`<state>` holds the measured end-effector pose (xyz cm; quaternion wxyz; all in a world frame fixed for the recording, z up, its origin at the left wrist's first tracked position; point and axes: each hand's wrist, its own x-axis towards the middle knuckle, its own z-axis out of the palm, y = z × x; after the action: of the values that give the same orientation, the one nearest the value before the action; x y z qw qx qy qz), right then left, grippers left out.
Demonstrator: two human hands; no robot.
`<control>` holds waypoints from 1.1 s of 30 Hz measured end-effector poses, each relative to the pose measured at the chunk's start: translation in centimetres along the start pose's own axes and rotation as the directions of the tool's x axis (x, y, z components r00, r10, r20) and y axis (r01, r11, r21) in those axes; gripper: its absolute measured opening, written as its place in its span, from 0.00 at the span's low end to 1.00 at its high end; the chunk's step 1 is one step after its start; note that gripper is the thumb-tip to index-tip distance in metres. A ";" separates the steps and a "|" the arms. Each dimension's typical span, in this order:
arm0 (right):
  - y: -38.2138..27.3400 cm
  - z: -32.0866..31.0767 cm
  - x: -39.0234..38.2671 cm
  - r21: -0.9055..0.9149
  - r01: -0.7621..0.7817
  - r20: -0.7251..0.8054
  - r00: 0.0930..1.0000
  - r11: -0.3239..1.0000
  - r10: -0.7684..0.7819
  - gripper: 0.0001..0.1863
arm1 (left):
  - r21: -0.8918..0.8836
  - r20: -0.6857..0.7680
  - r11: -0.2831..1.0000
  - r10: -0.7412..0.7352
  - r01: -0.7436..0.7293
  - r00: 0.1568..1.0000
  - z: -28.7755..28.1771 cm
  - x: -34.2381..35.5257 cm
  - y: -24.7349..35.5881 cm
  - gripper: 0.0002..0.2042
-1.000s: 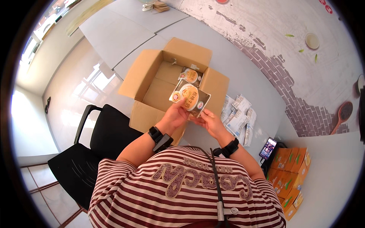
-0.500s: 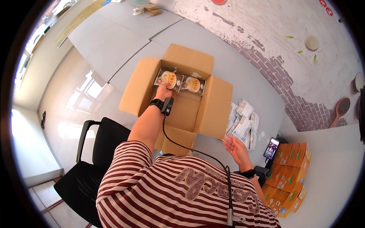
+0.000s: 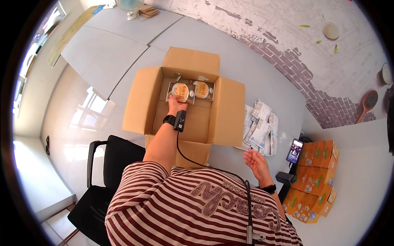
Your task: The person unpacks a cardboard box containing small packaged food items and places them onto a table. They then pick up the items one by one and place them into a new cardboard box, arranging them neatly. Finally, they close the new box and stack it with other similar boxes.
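Observation:
My left hand reaches into an open cardboard box and grips the near edge of a flat snack packet, brown with a round orange-and-white label. That packet partly overlaps a second similar snack packet, which rests against the box's far side. Beyond the box's right flap, my right hand hovers palm up with its fingers loosely curled and apart. It lies nearest to a pile of white-and-blue packets on the grey table.
A lit phone stands at the right, beside stacked orange cartons. To the left is a black chair. Small brown cardboard pieces lie at the table's far end. A cable runs from my left wrist across my front.
My left hand has drawn its packet rightward and toward me inside the box, so it now overlaps the other one. My right hand stays near the white packets. The whole view has shifted slightly.

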<state>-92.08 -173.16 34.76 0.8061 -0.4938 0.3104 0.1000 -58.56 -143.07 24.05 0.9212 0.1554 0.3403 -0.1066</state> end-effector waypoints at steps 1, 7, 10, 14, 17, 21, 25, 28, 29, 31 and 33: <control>0.0 0.1 0.2 -0.005 0.003 0.008 1.000 1.000 -0.003 0.18 | -0.042 -0.043 0.999 -0.023 0.022 0.999 0.0 -0.2 -0.1 0.16; -0.5 0.7 1.2 -0.047 0.019 0.039 0.999 0.999 -0.017 0.18 | 0.031 0.007 0.998 0.048 -0.048 0.999 0.3 3.7 1.5 0.15; -0.5 0.4 1.2 -0.052 0.014 0.028 1.000 0.999 -0.012 0.18 | 0.097 -0.006 0.994 0.059 -0.058 0.998 1.6 4.9 2.7 0.14; -0.4 0.1 1.1 -0.062 -0.001 0.037 0.999 0.998 0.004 0.19 | 0.311 -0.003 0.941 0.143 -0.135 0.990 -0.1 8.4 5.1 0.11; -0.1 -0.3 1.2 -0.063 -0.006 0.037 0.999 0.998 0.009 0.19 | 0.442 0.018 0.874 0.214 -0.200 0.977 0.0 9.3 4.7 0.09; 0.3 -1.0 0.9 -0.069 0.004 0.021 1.000 0.998 -0.002 0.19 | 0.615 -0.006 0.761 0.267 -0.207 0.964 1.7 8.4 3.4 0.07; 0.1 -1.3 0.9 -0.067 0.009 0.025 1.000 0.998 -0.007 0.18 | 0.686 -0.025 0.718 0.180 -0.114 0.983 2.0 7.1 4.9 0.05; -0.1 -1.5 1.1 -0.062 0.012 0.020 1.000 0.998 -0.011 0.17 | 0.647 -0.087 0.758 0.177 -0.080 0.980 0.5 6.1 6.4 0.04; -0.2 -1.7 1.4 -0.066 0.018 0.024 1.000 0.998 -0.017 0.17 | 0.625 -0.114 0.777 0.188 -0.077 0.975 0.0 5.6 6.6 0.03; -0.3 -3.1 1.8 -0.052 0.044 -0.006 0.999 0.998 -0.044 0.17 | 0.586 -0.157 0.807 0.196 -0.068 0.968 1.7 2.0 4.8 0.05; -0.5 -4.2 2.2 -0.029 0.077 -0.025 0.997 0.997 -0.078 0.17 | 0.527 -0.123 0.846 0.169 -0.080 0.978 6.4 -6.5 2.6 0.11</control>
<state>-91.79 -177.29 32.43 0.7982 -0.5179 0.3002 0.0667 -58.76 -142.39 33.51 0.8188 0.4280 0.3629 -0.1212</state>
